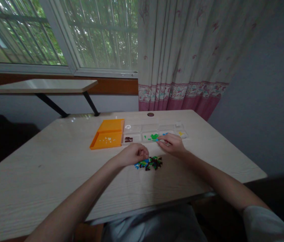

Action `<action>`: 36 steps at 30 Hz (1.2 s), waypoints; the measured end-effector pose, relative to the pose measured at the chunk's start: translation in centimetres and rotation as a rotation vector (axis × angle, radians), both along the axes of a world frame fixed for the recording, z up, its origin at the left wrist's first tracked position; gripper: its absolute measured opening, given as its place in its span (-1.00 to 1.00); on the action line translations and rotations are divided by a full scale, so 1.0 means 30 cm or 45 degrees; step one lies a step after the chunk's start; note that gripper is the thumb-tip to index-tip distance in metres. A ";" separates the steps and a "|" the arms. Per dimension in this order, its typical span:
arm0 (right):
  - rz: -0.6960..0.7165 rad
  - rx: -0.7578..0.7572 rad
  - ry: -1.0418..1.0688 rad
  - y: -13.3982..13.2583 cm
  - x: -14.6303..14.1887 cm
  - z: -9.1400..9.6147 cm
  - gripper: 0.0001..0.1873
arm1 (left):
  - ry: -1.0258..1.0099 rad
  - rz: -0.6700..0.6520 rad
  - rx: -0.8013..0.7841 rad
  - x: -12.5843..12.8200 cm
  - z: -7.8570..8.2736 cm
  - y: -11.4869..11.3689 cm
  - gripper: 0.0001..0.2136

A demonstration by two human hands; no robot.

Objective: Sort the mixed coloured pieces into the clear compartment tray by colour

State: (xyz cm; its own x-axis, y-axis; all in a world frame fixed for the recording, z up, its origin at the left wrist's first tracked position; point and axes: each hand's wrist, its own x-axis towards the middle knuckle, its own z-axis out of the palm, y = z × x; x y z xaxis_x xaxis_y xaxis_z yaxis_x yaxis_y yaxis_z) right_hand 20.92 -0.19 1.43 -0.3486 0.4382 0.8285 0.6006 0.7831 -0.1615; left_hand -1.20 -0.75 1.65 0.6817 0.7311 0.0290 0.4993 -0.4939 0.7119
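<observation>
A small heap of mixed coloured pieces (150,163), green, blue, dark and red, lies on the light wooden table (56,174). My left hand (132,154) rests curled at the heap's left edge, fingers closed; what it holds is hidden. My right hand (172,144) reaches over the near rim of a clear compartment tray (142,128), fingers pinched by the compartment with green pieces (153,136). Other compartments hold dark pieces (128,139), blue and yellow ones.
An orange tray (111,126) with a few pale pieces stands left of the clear tray. A round hole (150,114) sits near the table's far edge. Behind are a window, a shelf (41,85) on brackets and a curtain (182,53).
</observation>
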 end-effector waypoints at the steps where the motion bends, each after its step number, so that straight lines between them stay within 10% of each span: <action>1: 0.003 0.022 0.020 0.002 0.009 0.008 -0.88 | 0.044 -0.021 0.039 0.000 0.001 -0.003 -0.83; 21: -0.060 0.018 0.034 0.015 0.057 0.030 -0.86 | 0.095 -0.064 0.187 0.006 0.010 -0.007 -0.80; 36: -0.463 -0.536 -0.209 0.139 0.189 -0.016 -0.84 | -0.045 -0.022 -0.005 -0.007 -0.016 0.010 -0.84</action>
